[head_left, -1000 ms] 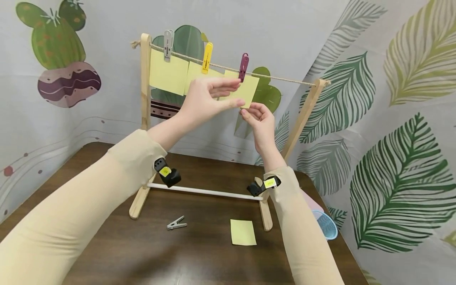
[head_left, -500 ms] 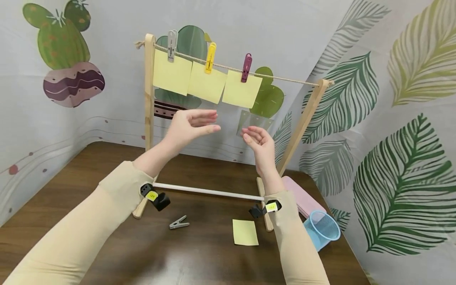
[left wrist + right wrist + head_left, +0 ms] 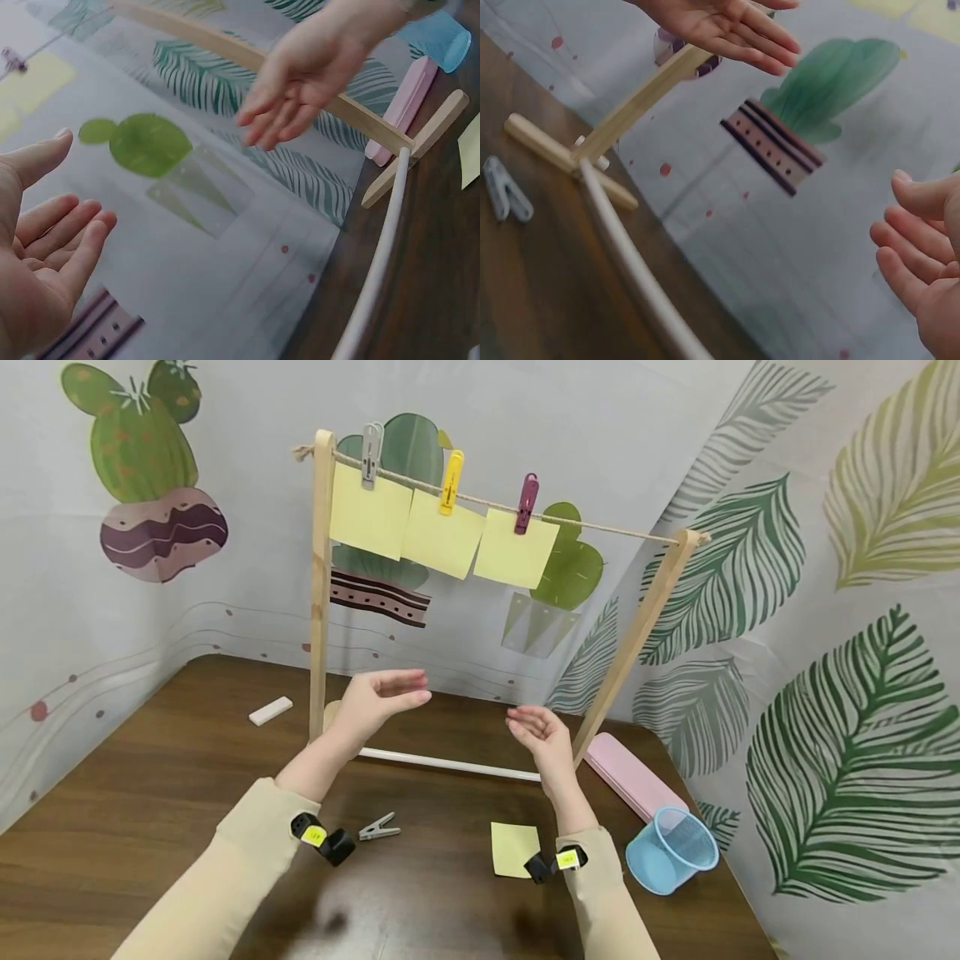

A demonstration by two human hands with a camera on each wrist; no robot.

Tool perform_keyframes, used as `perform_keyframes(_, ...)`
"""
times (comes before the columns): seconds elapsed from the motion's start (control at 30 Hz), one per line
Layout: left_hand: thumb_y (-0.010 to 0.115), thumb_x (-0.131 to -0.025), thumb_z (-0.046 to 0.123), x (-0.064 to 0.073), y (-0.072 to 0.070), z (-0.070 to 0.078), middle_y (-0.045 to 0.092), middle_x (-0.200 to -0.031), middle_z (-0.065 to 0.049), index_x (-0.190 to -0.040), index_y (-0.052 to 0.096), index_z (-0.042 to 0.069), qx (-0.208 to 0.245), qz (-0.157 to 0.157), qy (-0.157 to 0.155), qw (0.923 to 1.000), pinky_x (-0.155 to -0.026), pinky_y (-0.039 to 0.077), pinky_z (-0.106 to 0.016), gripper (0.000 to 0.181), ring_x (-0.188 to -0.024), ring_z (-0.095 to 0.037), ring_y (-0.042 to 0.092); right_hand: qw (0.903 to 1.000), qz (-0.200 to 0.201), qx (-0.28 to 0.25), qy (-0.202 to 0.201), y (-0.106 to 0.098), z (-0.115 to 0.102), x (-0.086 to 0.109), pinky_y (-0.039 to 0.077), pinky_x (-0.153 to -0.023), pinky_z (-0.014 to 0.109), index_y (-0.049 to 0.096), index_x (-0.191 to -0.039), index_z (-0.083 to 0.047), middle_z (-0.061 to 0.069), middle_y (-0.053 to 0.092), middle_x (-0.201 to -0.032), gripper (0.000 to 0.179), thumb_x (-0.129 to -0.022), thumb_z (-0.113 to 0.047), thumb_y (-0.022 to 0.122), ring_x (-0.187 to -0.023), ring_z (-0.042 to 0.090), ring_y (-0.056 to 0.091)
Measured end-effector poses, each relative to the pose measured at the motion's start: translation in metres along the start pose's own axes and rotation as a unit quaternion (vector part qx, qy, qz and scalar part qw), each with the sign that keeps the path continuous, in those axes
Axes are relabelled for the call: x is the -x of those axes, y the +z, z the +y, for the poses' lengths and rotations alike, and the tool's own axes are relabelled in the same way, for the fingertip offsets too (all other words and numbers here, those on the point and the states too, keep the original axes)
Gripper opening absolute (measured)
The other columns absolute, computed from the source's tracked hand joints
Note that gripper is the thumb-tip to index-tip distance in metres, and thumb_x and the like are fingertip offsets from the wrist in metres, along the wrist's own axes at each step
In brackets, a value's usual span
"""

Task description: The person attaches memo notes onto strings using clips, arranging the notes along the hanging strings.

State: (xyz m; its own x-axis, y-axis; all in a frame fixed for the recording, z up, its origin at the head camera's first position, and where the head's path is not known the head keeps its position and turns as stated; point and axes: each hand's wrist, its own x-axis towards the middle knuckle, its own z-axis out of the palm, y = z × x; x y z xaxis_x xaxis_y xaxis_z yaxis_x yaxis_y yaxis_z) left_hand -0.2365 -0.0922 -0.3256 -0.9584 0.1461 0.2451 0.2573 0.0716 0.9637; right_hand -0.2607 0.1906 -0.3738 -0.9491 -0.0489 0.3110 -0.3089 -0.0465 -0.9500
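Both hands hover below the hanging notes and hold nothing. My left hand is in front of the frame's left post, its fingers loosely extended. Opposite it, my right hand is near the right post with relaxed fingers. Three yellow sticky notes hang from the rope: the left note by a grey clothespin, the middle note by a yellow clothespin, the right note by a purple clothespin. On the table lie a grey clothespin and a yellow sticky note.
The wooden frame stands on the table with a white bar low across it. A white block lies at the left. On the right are a pink case and a blue mesh cup. A printed cloth hangs behind.
Both hands have left the right note, where the right hand's fingers were at its lower edge, and moved down toward the table. The note now hangs from the purple clothespin.
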Motion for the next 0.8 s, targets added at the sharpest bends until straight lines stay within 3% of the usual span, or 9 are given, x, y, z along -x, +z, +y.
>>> perform_keyframes(0.2, 0.071, -0.090, 0.019, 0.015, -0.003, -0.041, 0.063, -0.129, -0.019, -0.133, 0.058, -0.001, 0.032, 0.022, -0.042, 0.9984, -0.107, 0.041, -0.039, 0.049, -0.103, 0.001, 0.063, 0.9973, 0.011, 0.039, 0.061, -0.014, 0.028, 0.020, 0.054, -0.084, 0.020, 0.056, -0.115, 0.012, 0.010, 0.072, -0.106, 0.031, -0.088, 0.004, 0.067, -0.092, 0.005, 0.068)
perform_keyframes(0.37, 0.071, -0.089, 0.018, 0.026, -0.001, -0.070, 0.064, -0.128, -0.020, -0.133, 0.058, -0.002, 0.022, 0.022, -0.070, 0.9971, -0.100, 0.044, -0.028, 0.049, -0.100, 0.003, 0.064, 0.9936, -0.012, 0.081, 0.078, -0.021, 0.045, 0.031, 0.053, -0.082, 0.019, 0.058, -0.115, 0.013, 0.020, 0.068, -0.112, 0.031, -0.087, 0.005, 0.068, -0.093, 0.006, 0.066)
perform_keyframes(0.5, 0.073, -0.088, 0.019, 0.034, 0.000, -0.085, 0.065, -0.126, -0.019, -0.130, 0.060, -0.002, 0.006, 0.011, -0.079, 0.9968, -0.092, 0.047, -0.021, 0.049, -0.100, 0.000, 0.065, 0.9891, -0.050, 0.113, 0.080, -0.025, 0.055, 0.036, 0.052, -0.083, 0.018, 0.060, -0.115, 0.011, 0.024, 0.065, -0.115, 0.032, -0.086, 0.003, 0.070, -0.101, 0.017, 0.065)
perform_keyframes(0.63, 0.076, -0.085, 0.020, 0.039, 0.001, -0.096, 0.066, -0.123, -0.019, -0.126, 0.063, -0.004, -0.030, -0.008, -0.088, 0.9956, -0.088, 0.050, -0.021, 0.049, -0.105, -0.014, 0.067, 0.9777, -0.098, 0.161, 0.092, -0.029, 0.061, 0.039, 0.052, -0.082, 0.020, 0.061, -0.116, 0.007, 0.028, 0.062, -0.118, 0.034, -0.086, -0.002, 0.072, -0.106, 0.032, 0.062)
perform_keyframes(0.8, 0.078, -0.083, 0.026, 0.044, 0.001, -0.105, 0.070, -0.117, -0.016, -0.120, 0.067, -0.003, -0.137, -0.042, -0.094, 0.9852, -0.091, 0.052, -0.035, 0.048, -0.114, -0.030, 0.063, 0.9554, -0.159, 0.234, 0.086, -0.035, 0.067, 0.041, 0.052, -0.090, 0.033, 0.063, -0.118, 0.005, 0.025, 0.064, -0.119, 0.039, -0.084, -0.010, 0.076, -0.110, 0.036, 0.061)
